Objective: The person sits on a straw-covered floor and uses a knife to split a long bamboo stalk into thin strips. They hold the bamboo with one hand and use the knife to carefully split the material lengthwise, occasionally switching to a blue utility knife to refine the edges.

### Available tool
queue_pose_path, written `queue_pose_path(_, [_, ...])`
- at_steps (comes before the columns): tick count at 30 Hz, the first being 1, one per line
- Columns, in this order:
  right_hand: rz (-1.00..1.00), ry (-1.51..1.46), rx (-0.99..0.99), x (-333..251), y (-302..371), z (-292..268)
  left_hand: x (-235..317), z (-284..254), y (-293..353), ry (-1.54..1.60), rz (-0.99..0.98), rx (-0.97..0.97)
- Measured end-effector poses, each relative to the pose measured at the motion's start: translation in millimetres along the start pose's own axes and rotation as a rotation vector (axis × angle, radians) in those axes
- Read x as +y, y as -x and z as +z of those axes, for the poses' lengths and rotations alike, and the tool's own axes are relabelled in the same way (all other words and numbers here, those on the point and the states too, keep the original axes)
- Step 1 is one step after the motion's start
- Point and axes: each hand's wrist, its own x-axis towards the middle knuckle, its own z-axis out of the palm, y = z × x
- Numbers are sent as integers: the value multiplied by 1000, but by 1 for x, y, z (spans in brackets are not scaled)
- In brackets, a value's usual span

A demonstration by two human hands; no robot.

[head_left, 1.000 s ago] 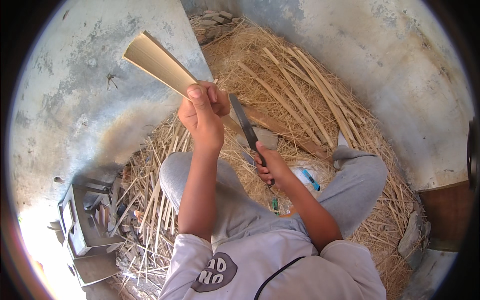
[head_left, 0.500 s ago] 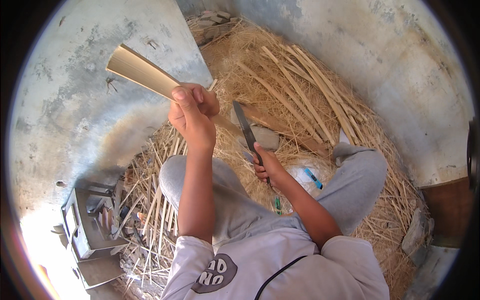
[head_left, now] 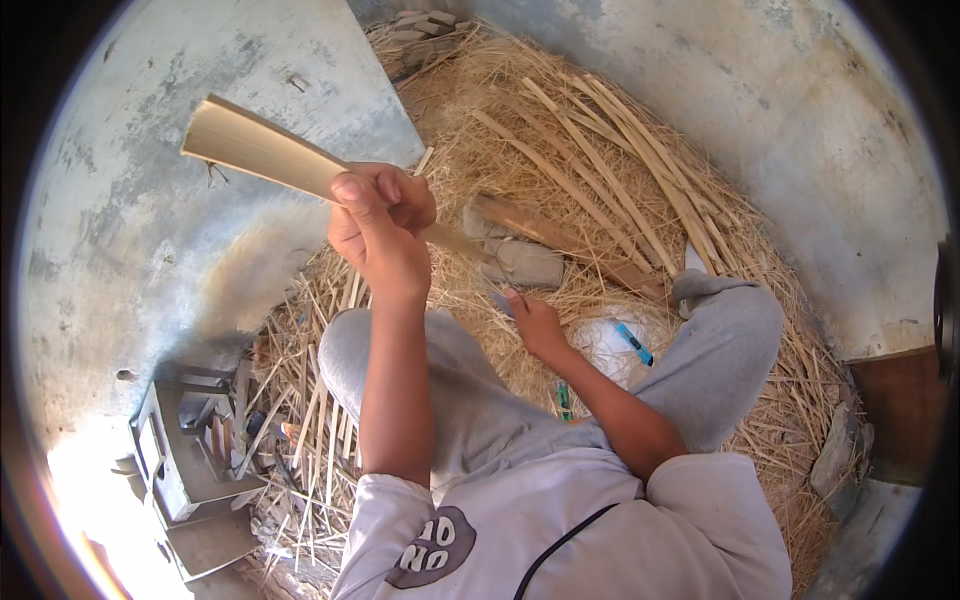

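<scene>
My left hand [head_left: 385, 235], raised in front of me, is closed around a pale split bamboo strip [head_left: 265, 150]. The strip's wide end slants up to the left. Its other end runs blurred from below the fist toward lower right. Lower and to the right, my right hand [head_left: 538, 325] is closed round the handle of a knife. The knife barely shows now; its blade seems turned nearly edge-on, and the earlier picture shows it long and dark. A grey block [head_left: 530, 263] and a length of wood [head_left: 545, 225] lie on the shavings beyond the right hand.
Long bamboo strips [head_left: 640, 165] lie on the shavings at the far right. A blue cutter [head_left: 634, 343] and a green object [head_left: 564, 400] are by my right leg. Shorter sticks [head_left: 320, 430] and a grey box-like frame [head_left: 185, 455] stand left. Walls [head_left: 250, 60] close round.
My left hand and the bamboo strip have shifted slightly left. My right hand has turned, so the knife blade no longer shows broad and dark. The whole view has moved a little.
</scene>
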Motion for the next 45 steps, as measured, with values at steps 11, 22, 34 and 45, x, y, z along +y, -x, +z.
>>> queue_pose_path(11, [-143,157,111,105,-40,0,0,-3,-4,7,-9,-14])
queue_pose_path(22, [-171,185,137,92,-27,4,-4,-10,-4,57,34,-1])
queue_pose_path(34, [99,-131,-76,62,-34,0,-1,-4,-2,-29,30,43])
queue_pose_path(45, [186,112,44,151,-54,-3,-4,-8,-4,23,25,26])
